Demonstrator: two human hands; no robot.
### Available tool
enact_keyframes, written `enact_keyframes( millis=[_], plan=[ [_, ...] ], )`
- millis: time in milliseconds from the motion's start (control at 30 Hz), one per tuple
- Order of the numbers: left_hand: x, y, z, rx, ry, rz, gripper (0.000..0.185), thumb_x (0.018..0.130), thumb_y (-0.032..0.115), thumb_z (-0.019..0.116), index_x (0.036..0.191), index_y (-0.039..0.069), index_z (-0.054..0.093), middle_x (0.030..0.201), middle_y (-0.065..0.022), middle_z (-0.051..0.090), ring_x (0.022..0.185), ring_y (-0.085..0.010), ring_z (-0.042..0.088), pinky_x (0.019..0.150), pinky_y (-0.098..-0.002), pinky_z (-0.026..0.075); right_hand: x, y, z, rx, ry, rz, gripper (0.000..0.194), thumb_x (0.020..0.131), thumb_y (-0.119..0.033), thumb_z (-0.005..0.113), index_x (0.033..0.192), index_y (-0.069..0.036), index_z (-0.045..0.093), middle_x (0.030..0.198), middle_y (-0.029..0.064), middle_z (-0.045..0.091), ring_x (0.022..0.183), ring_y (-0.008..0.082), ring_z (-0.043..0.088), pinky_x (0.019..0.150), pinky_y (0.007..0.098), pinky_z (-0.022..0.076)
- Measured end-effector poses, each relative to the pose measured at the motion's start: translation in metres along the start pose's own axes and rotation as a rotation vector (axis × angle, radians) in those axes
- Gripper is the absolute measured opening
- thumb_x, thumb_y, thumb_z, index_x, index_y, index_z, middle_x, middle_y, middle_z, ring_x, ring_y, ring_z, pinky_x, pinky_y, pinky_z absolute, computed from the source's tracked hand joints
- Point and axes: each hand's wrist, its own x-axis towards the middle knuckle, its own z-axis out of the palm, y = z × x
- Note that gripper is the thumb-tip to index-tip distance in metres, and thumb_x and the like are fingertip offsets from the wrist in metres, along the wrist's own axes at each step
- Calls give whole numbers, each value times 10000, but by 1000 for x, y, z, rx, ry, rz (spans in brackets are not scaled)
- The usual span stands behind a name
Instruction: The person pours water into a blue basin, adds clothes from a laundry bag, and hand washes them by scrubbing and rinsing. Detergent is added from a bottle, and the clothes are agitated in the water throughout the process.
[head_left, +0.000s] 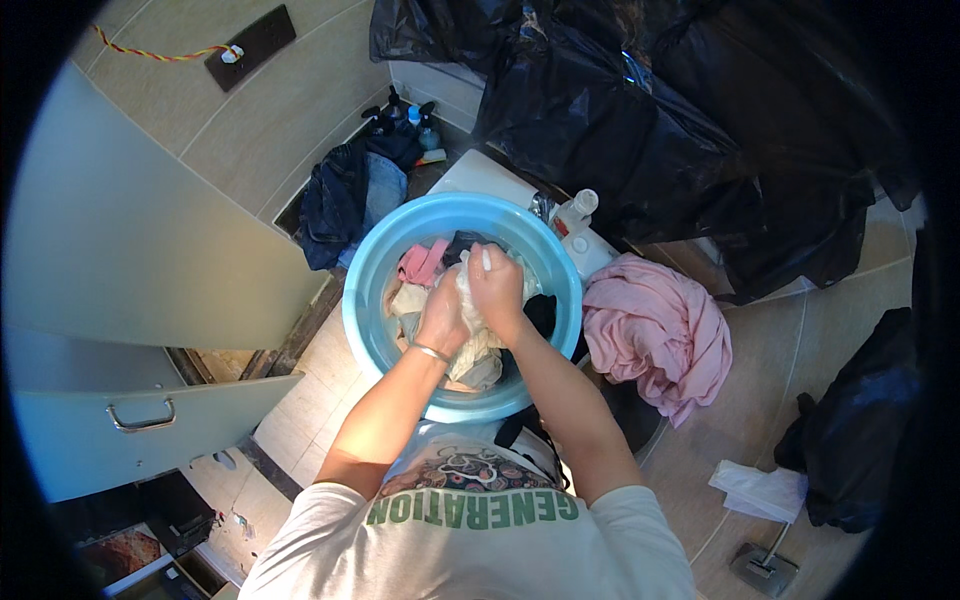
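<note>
A light blue plastic basin (358, 300) holds several wet garments, and both of my hands are inside it. Between them a whitish wet cloth (466, 289) is bunched up and gripped. My left hand (444, 315), with a bracelet at the wrist, clasps it from one side. My right hand (495, 285) is closed around it from the other, pressed close to the left. A pink garment (422, 262) lies beyond my left hand. A cream cloth (476, 358) and a black cloth (540, 315) are nearer my wrists and right forearm. The bottom of the basin is mostly hidden.
Behind the basin are a white sink (484, 178) and a clear bottle (576, 210). Dark denim clothes (334, 199) and pump bottles (427, 135) sit at back left. A pink cloth (656, 330) is heaped on the right. Black plastic sheeting (615, 127) hangs behind; a cabinet door (217, 409) stands left.
</note>
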Motion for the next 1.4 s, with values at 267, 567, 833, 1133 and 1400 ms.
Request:
enact_keyframes(
  millis=[267, 567, 833, 1133, 1400],
  plan=[
    [-28, 33, 34, 212, 138, 206, 232, 871, 115, 523, 1081, 31, 574, 978, -63, 565, 917, -182, 561, 810, -299, 465, -4, -8, -44, 80, -503, 79, 449, 721, -281, 736, 1074, -80, 546, 885, 147, 648, 829, 251, 639, 739, 352, 489],
    [-25, 50, 33, 287, -2, 165, 141, 870, 131, 543, 966, 41, 592, 1000, -68, 594, 857, -184, 580, 773, -299, 472, 35, -22, -61, 296, -284, 259, 182, 776, -70, 583, 957, -51, 597, 957, 134, 629, 784, 169, 621, 714, 315, 492],
    [2, 5, -1, -96, -189, 96, 178, 936, 243, 475, 1042, 114, 539, 910, -47, 586, 822, -161, 578, 737, -308, 487, -3, -13, -3, -13, 35, -340, 190, 804, -168, 598, 650, -64, 557, 663, 122, 554, 594, 339, 568, 521, 434, 444],
    [-27, 44, 25, 220, -17, 203, 179, 900, 134, 484, 1035, 54, 571, 845, -61, 578, 825, -153, 573, 746, -282, 470, 0, -18, -51, -82, -578, -23, 567, 709, -405, 724, 1089, -61, 481, 919, 201, 625, 860, 384, 603, 742, 445, 468],
    [-52, 78, 21, 1332, -249, 199, 168, 844, 108, 572, 969, 16, 633, 868, -23, 601, 782, -84, 544, 706, -216, 426, 36, 10, -108, 409, -679, 107, 346, 774, -147, 631, 1083, -37, 522, 917, 63, 596, 816, 152, 556, 733, 297, 451]
  ],
)
